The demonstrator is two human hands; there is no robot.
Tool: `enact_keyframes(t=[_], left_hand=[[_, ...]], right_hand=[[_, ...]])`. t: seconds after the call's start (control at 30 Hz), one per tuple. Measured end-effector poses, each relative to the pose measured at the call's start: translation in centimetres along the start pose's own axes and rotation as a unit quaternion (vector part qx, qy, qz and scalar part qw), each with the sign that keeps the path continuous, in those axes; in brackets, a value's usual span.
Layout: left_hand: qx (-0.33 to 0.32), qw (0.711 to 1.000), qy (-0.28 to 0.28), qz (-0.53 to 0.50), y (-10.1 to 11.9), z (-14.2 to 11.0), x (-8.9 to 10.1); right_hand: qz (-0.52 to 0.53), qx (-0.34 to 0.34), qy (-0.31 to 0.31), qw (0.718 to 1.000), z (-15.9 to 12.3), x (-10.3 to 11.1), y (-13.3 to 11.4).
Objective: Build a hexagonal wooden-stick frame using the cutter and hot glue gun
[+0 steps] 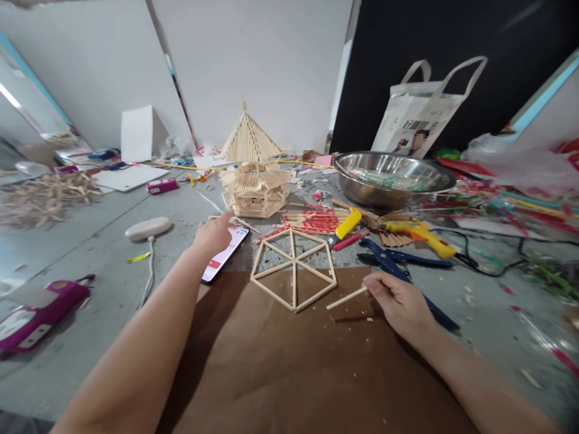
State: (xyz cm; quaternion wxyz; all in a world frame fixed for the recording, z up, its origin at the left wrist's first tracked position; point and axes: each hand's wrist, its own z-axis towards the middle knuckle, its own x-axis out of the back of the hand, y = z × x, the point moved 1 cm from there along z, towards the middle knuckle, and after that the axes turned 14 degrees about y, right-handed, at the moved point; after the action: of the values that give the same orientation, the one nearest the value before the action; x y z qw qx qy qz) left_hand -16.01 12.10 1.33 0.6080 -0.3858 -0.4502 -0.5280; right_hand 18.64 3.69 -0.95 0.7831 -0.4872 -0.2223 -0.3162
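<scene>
My right hand [398, 304] pinches one end of a short wooden stick [346, 298], which points left over the brown sheet [275, 374]. Just left of that stick lies a flat hexagonal frame [294, 260] of wooden sticks, with spokes meeting at its centre. My left hand [213, 235] reaches over a lit smartphone [228, 250], fingers partly stretched out; whether they touch the screen or the sticks beyond it I cannot tell. Behind stands a stick-built pavilion model [256, 190] with a pointed roof [248, 135].
Navy-handled cutters [391, 259], a yellow glue gun [423, 235] with a black cord and a yellow utility knife [348, 223] lie right of the frame. Red-marked sticks [316, 218] lie behind it. A steel basin [384, 196] stands farther back. Purple power strip [45, 310] at left.
</scene>
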Motion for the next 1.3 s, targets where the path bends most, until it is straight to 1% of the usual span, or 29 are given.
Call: enact_keyframes(t=[0.23, 0.57, 0.8, 0.9, 1.0, 1.1, 1.17, 1.2, 1.27, 1.3], left_hand=[[0.007, 0.999, -0.028, 0.020, 0.2, -0.2, -0.5], [-0.008, 1.000, -0.006, 0.008, 0.5, -0.3, -0.1], [-0.019, 1.000, -0.015, 0.000, 0.7, -0.5, -0.3], [-0.014, 1.000, -0.005, -0.005, 0.7, -0.4, -0.2], [-0.015, 0.999, 0.030, -0.032, 1.1, -0.4, 0.6], [-0.039, 0.994, 0.063, -0.082, 2.8, -0.9, 2.2], [-0.078, 0.985, 0.065, -0.139, 4.9, -2.0, 3.5], [-0.112, 0.976, 0.048, -0.181, 6.2, -2.9, 4.1], [-0.196, 0.947, 0.012, -0.255, 9.0, -4.9, 5.1], [-0.220, 0.935, -0.002, -0.279, 10.3, -6.1, 5.4]], right_hand=[[-0.005, 0.000, -0.003, 1.000, -0.1, 0.2, -0.2], [-0.005, 0.003, -0.006, 1.000, -0.1, 0.3, -0.3], [-0.004, 0.003, -0.005, 1.000, 0.0, 0.3, -0.3], [-0.005, 0.006, -0.005, 1.000, 0.0, 0.2, -0.2], [-0.004, 0.008, -0.004, 1.000, -0.1, 0.2, -0.1], [-0.003, 0.009, -0.003, 1.000, -0.1, 0.2, -0.2], [-0.003, 0.011, -0.003, 1.000, -0.1, 0.2, -0.2], [-0.002, 0.013, -0.004, 1.000, -0.1, 0.2, -0.3], [0.003, 0.016, -0.004, 1.000, -0.1, 0.2, -0.6], [0.007, 0.017, -0.004, 1.000, -0.1, 0.2, -0.8]])
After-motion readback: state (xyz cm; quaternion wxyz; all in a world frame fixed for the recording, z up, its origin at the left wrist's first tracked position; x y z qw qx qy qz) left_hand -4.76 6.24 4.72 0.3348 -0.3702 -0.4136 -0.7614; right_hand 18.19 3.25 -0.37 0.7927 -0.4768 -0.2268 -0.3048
